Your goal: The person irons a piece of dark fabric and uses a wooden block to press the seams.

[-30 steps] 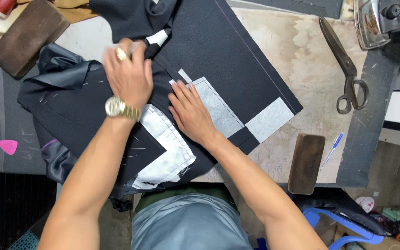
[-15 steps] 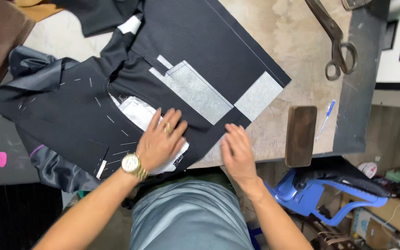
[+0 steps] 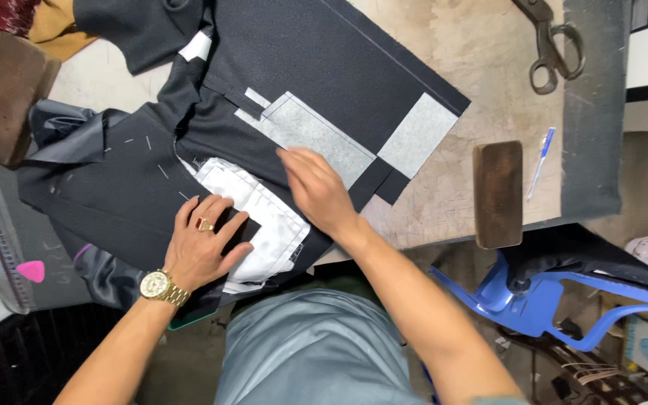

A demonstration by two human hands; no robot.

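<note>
My left hand (image 3: 202,247) lies flat on the dark wool jacket (image 3: 125,199), fingers spread, their tips on a small dark flap over the white pocket lining (image 3: 268,225). The lining is thin, crumpled cotton with stitched edges, poking out from under the jacket near the table's front edge. My right hand (image 3: 316,191) rests just beside it, fingers held together and flat, pressing the matte, finely woven cloth next to the grey interfacing (image 3: 316,139), a fuzzy rectangular patch. White basting stitches dot the jacket front. Shiny satin lining bunches at the left. A worn wooden block (image 3: 498,193), oblong and smooth, sits to the right on the stained table (image 3: 481,82), a blue pen (image 3: 541,161) beside it, and heavy metal shears (image 3: 553,45) beyond.
</note>
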